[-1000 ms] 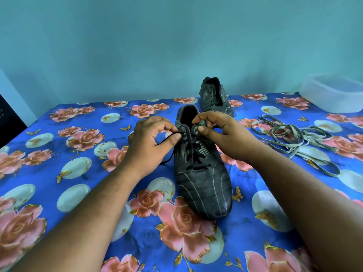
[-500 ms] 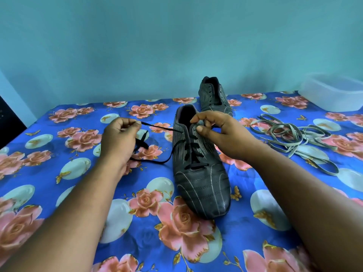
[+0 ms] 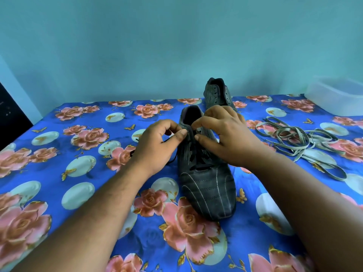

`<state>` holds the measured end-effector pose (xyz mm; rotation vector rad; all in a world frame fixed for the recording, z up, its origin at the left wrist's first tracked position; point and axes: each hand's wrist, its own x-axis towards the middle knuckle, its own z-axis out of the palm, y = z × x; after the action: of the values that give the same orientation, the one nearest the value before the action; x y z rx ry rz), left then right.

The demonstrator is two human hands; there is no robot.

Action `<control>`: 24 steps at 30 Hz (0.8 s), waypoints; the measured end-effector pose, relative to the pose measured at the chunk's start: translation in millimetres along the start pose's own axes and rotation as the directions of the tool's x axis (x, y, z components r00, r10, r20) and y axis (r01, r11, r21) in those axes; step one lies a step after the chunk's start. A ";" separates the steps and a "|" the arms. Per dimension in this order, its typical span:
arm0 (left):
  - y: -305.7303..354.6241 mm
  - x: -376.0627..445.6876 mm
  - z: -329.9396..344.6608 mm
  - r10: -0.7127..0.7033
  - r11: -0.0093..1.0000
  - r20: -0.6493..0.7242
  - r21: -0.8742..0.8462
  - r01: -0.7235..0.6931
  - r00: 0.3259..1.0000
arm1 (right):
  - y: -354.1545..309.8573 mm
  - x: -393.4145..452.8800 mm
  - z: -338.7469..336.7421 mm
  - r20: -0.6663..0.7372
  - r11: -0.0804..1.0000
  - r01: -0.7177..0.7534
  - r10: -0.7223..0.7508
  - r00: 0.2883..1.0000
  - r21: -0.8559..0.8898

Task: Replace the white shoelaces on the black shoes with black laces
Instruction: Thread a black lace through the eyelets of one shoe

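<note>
A black shoe (image 3: 207, 190) with thin pale stripes lies in the middle of the table, toe towards me. A black lace (image 3: 198, 165) crosses its lower eyelets. My left hand (image 3: 157, 148) pinches the black lace at the shoe's upper left eyelets; slack lace trails down beside the shoe. My right hand (image 3: 225, 134) grips the shoe's upper right eyelet flap with curled fingers. The second black shoe (image 3: 216, 91) stands behind, its eyelets without a lace. The removed white laces (image 3: 294, 138) lie in a loose heap to the right.
A blue floral cloth (image 3: 78, 173) covers the table. A translucent plastic tub (image 3: 337, 95) sits at the back right by the teal wall. A dark object (image 3: 11, 114) stands at the far left edge.
My left hand, which had pulled the lace out to the left, has come back to the shoe's upper left eyelets. The right hand stays on the shoe's top.
</note>
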<state>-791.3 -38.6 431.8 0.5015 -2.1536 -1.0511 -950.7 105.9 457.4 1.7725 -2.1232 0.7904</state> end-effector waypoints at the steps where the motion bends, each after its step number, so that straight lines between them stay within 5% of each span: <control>1: 3.0 -0.4 0.6 -0.002 1.000 0.012 -0.018 0.002 1.000 | -0.5 0.6 -0.1 0.002 1.000 0.002 -0.002 1.000 -0.013; 13: 9.6 -2.2 -0.1 -0.064 0.987 0.074 -0.145 0.075 0.995 | -1.3 4.5 9.6 0.035 0.919 -0.141 0.137 0.990 0.368; 24: 16.6 0.1 4.5 -0.238 0.932 0.107 -0.255 0.258 0.965 | -9.1 7.6 17.9 0.025 0.914 -0.226 0.231 0.973 0.338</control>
<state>-795.3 -26.2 443.1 0.6249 -2.0038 -1.4978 -941.1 88.7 449.0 1.6748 -2.3250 1.2968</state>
